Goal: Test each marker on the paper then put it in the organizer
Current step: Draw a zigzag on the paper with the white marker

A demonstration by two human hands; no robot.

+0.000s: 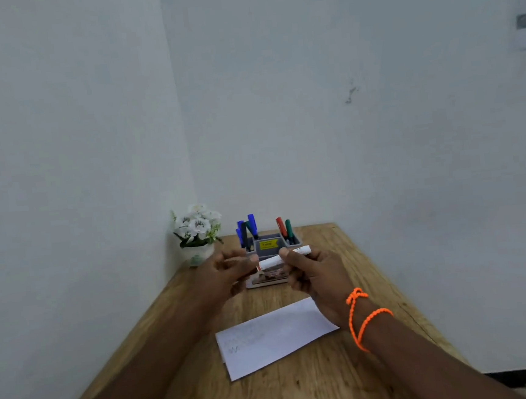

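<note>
White marker [284, 257] pinched crosswise in right hand [318, 279]; left hand [228, 270] loosely curled at its left end; paper [275, 336] just below

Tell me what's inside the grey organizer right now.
The grey organizer holds blue and dark-capped markers standing in its left compartment, and a red marker and green marker in its right. Both hands cover its lower front, so anything there is hidden.

a white-barrelled marker [284, 257] lies near level above the table; grey organizer [269, 246] behind holds blue, green, red markers upright; white paper [277, 336] lies flat, faintly scribbled.
</note>
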